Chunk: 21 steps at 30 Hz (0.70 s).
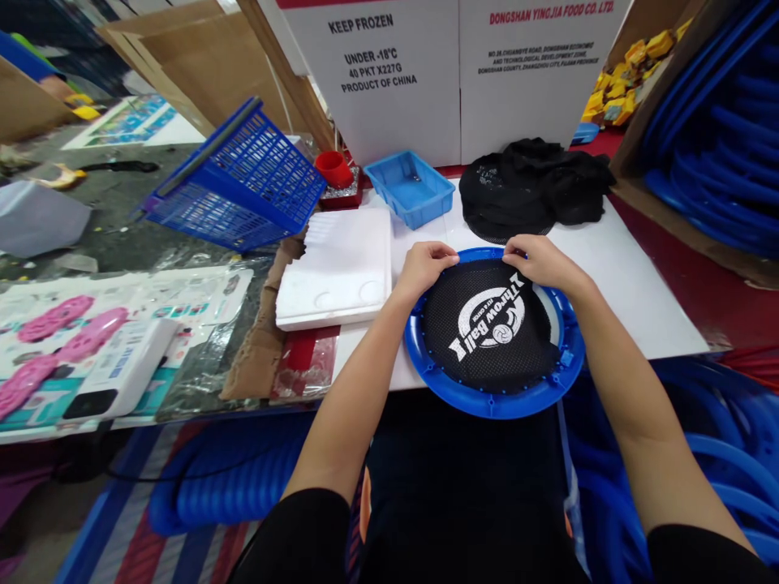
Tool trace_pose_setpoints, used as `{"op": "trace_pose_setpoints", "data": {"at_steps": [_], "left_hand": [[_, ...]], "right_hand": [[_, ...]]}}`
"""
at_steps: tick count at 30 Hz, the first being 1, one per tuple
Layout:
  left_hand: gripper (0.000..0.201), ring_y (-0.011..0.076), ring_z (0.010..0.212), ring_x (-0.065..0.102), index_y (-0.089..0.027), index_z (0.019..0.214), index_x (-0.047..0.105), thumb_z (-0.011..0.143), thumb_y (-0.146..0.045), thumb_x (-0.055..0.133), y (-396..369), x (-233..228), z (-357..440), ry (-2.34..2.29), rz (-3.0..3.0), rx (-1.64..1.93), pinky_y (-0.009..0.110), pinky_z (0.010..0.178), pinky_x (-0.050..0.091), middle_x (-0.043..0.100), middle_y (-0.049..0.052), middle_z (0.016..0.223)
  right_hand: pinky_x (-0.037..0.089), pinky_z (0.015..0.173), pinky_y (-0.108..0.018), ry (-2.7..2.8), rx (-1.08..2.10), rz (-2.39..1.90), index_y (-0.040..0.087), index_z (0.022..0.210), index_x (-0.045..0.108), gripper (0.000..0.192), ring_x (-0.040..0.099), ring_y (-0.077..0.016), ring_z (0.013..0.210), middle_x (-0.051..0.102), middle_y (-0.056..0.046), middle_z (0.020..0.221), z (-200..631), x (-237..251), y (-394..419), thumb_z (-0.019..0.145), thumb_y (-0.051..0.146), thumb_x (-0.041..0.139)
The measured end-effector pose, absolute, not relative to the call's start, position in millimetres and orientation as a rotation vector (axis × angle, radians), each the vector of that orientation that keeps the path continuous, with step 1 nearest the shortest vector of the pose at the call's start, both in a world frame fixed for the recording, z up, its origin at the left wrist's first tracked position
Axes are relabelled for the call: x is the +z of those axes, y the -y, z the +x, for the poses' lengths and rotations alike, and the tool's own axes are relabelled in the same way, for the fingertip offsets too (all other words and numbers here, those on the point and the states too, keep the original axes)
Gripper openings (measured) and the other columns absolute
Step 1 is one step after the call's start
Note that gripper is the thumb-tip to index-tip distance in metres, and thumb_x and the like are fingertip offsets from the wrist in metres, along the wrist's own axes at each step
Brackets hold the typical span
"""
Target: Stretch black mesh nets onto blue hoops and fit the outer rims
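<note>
Pinching fingers (447, 258), seemingly on mesh (487, 324)

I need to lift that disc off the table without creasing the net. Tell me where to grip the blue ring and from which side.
Grip the blue ring at its near rim, coming from the person's side. That edge overhangs the white table, so fingers can probably slip under it. The left hand and right hand pinch the black net at the far rim.

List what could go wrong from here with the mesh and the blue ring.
The blue ring overhangs the white table edge; a hard push from the left hand or right hand might tip it off. Both hands pinch the black mesh only at the far rim, so it may seat unevenly or slip loose nearer the body.
</note>
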<state>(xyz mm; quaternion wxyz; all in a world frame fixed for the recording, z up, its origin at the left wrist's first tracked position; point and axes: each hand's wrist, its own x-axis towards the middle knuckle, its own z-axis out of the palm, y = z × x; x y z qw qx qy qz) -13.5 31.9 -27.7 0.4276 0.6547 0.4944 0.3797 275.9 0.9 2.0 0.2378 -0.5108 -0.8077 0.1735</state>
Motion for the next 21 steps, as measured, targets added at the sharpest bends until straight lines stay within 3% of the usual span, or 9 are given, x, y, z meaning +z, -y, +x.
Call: {"op": "trace_pose_setpoints", "data": {"at_steps": [7, 11, 15, 21], "left_hand": [[0.014, 0.0242, 0.089, 0.074, -0.019, 0.093, 0.083, 0.092, -0.031, 0.075, -28, -23, -10, -1.279, 1.804, 0.914, 0.038, 0.088, 0.056, 0.082, 0.007, 0.093], [0.019, 0.0269, 0.101, 0.071, -0.022, 0.098, 0.083, 0.101, -0.035, 0.068, -21, -13, -3, -1.234, 2.194, 0.821, 0.043, 0.100, 0.053, 0.081, 0.008, 0.104], [0.016, 0.0308, 0.114, 0.067, -0.020, 0.109, 0.080, 0.099, -0.029, 0.070, -18, -5, 1, -1.214, 2.463, 0.708, 0.049, 0.111, 0.049, 0.078, 0.011, 0.117], [0.019, 0.0284, 0.115, 0.066, -0.019, 0.109, 0.075, 0.102, -0.018, 0.058, -15, -3, 5, -1.034, 2.554, 0.640, 0.044, 0.107, 0.050, 0.076, 0.011, 0.116]], "right_hand": [[0.044, 0.079, -0.037, 2.148, 0.411, -1.507, 0.023, 0.094, 0.073, 0.015, 0.067, -0.0259, 0.091, 0.080, -0.007, 0.105, 272, -3, -3, 0.098, 0.030, 0.061], [0.044, 0.080, -0.036, 2.128, 0.373, -1.523, 0.025, 0.096, 0.073, 0.014, 0.068, -0.0254, 0.093, 0.080, -0.006, 0.106, 270, -2, -2, 0.100, 0.029, 0.060], [0.041, 0.078, -0.037, 2.105, 0.332, -1.577, 0.026, 0.096, 0.073, 0.014, 0.068, -0.0250, 0.091, 0.081, -0.004, 0.106, 269, 0, -2, 0.100, 0.029, 0.059], [0.042, 0.077, -0.038, 2.134, 0.267, -1.644, 0.026, 0.097, 0.073, 0.017, 0.066, -0.0277, 0.092, 0.080, -0.008, 0.106, 264, 2, 0, 0.102, 0.029, 0.057]]}}
